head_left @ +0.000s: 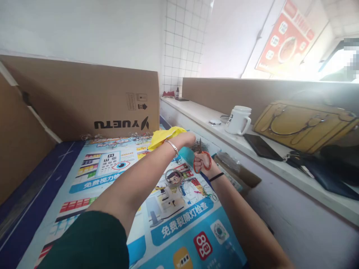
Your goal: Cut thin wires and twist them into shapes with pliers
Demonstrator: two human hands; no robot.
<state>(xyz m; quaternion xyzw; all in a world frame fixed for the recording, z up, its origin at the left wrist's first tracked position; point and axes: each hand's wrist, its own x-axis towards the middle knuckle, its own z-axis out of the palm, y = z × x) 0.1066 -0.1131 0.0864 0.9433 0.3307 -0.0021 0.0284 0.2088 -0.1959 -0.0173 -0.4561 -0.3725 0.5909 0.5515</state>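
My right hand (201, 162) is closed round the orange handles of a pair of scissors (205, 161). Their dark blades point up and away from me. Just left of them, my left hand (190, 139) reaches forward with a bangle on its wrist; its fingers are out of sight, so I cannot tell what they hold. Partly behind that wrist lies a crumpled yellow sheet or bag (165, 136). A teal item (186, 154) shows between my hands. Beyond the blades is a tangled heap of thin dark strands (206, 145).
A printed poster sheet (179, 224) covers the table, with loose thread-like scraps (209, 195) on it. Cardboard panels (112, 97) stand behind. On the right ledge are a white mug (238, 119), a dark phone-like slab (262, 147) and a yellow handbag (303, 129). An open carton (238, 170) sits below.
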